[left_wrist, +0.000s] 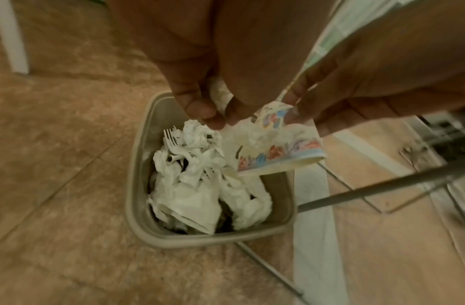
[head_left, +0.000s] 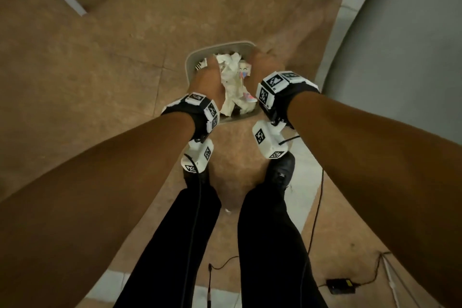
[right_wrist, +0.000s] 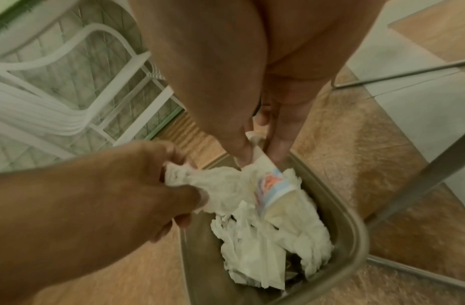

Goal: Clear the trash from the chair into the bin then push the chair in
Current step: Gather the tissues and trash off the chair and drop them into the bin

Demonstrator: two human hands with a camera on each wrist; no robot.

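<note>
A grey bin (head_left: pixel 191 57) stands on the tiled floor at my feet, filled with crumpled white napkins (left_wrist: pixel 189 196) and plastic forks (left_wrist: pixel 171 140). Both hands hover right above it. My left hand (head_left: pixel 212 67) pinches a crumpled white napkin (right_wrist: pixel 192 177). My right hand (head_left: pixel 260 57) pinches a folded paper plate (left_wrist: pixel 278 150) with a colourful printed border, which hangs over the bin's right side. The napkin and plate touch each other. A grey metal chair leg (left_wrist: pixel 382 185) slants close beside the bin (right_wrist: pixel 356 227).
A grey curved surface (head_left: pixel 400 45) fills the right of the head view. A white slatted chair (right_wrist: pixel 69 92) stands beyond the bin. A black power adapter (head_left: pixel 341 285) and cables lie on the floor behind my shoes (head_left: pixel 281 170).
</note>
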